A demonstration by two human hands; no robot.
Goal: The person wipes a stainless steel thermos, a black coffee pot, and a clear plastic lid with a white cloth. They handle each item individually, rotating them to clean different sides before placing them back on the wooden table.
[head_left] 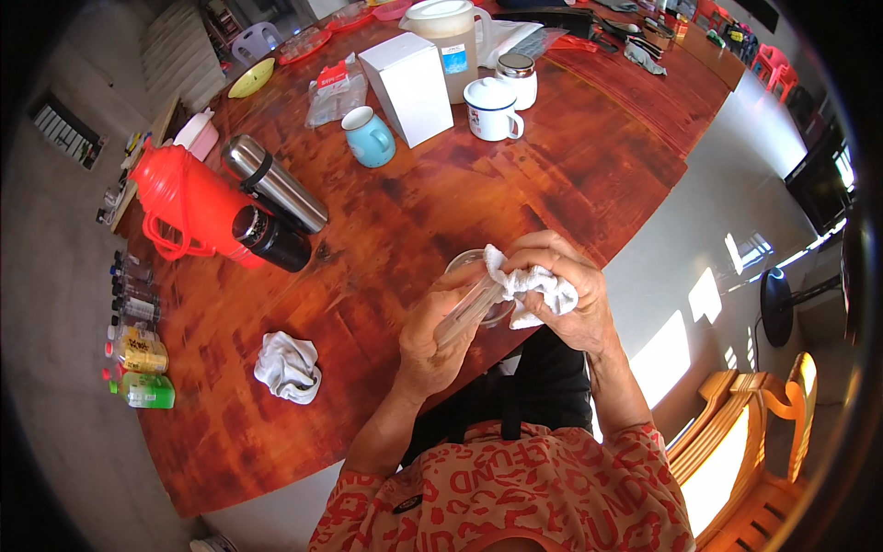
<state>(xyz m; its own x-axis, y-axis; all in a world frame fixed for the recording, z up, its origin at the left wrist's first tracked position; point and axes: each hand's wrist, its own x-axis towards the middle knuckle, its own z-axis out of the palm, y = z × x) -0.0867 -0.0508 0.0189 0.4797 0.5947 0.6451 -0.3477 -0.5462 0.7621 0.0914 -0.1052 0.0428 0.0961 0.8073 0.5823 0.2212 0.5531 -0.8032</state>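
Close to the table's near edge, my left hand [430, 342] is closed round a clear cup [467, 311], tilted with its mouth toward my right hand. My right hand [578, 293] grips a bunched white cloth [543, 287] against the cup's mouth; the fingertips are partly hidden by the cloth. Behind the hands shows the rim of another clear round vessel [466, 259], mostly covered, so its kind is hard to tell. A second crumpled white cloth [289, 367] lies on the table to the left of my left hand.
On the reddish-brown wooden table [386, 248] stand a red thermos jug [198, 202], a steel flask [274, 184], a black-bodied flask [273, 239], a blue mug [369, 138], a white box [407, 89], a lidded white mug [492, 110], a jar [518, 81] and a pitcher [452, 55]. Several bottles [138, 350] line the left side. A wooden chair [745, 442] is at right.
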